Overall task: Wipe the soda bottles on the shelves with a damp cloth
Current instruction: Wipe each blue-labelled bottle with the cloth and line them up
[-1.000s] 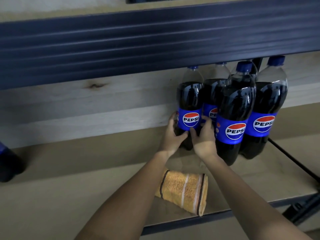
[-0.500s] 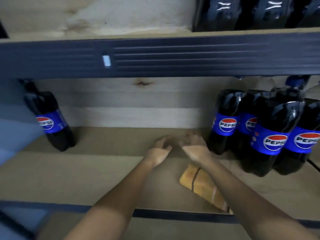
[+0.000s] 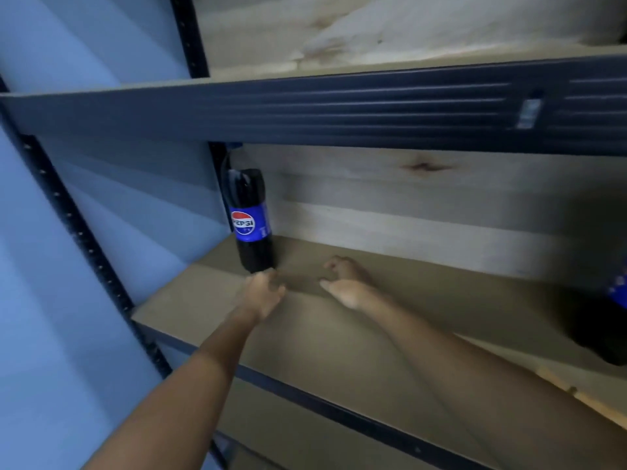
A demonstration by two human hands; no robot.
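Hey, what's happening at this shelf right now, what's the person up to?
A person is reaching both bare hands into a wooden shelf toward a lone soda bottle standing upright at its back left corner. The left hand is just in front of the bottle's base, the right hand further right; both have loosely curled fingers and hold nothing. No cloth is in either hand, so wiping of this bottle has not started. Another bottle is partly visible at the right edge.

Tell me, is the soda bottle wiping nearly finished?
Can't tell what's already wiped; no bottle visibly looks cleaned. Right now the left hand and right hand reach, empty, toward the lone Pepsi bottle in the shelf's left corner. No cloth is in either hand, so this bottle's wipe is left.
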